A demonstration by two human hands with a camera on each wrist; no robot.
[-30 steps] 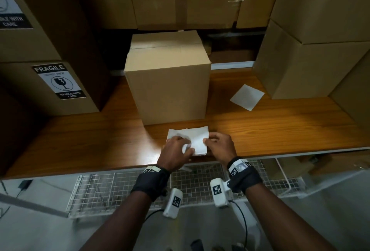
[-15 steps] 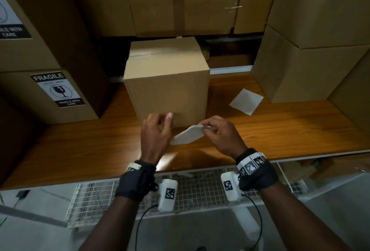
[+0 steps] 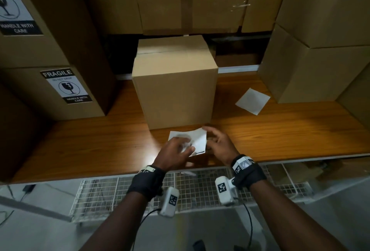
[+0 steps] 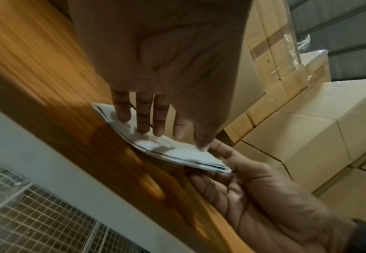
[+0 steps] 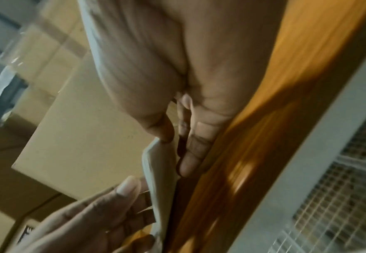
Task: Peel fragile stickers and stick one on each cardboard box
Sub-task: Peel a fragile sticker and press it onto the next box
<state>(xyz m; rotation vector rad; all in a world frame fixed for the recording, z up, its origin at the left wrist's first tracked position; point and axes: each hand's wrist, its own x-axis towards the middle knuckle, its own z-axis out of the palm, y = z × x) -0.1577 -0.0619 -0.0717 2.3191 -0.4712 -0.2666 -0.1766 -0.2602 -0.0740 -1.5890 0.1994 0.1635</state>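
On the wooden bench [image 3: 280, 136], two hands hold one sticker sheet [image 3: 197, 139].

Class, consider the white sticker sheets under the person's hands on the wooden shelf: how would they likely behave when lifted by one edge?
The sticker sheets look thin and probably floppy: they bow where the right hand raises one end. Probably very light. The layers may slide apart unless the left hand presses them.
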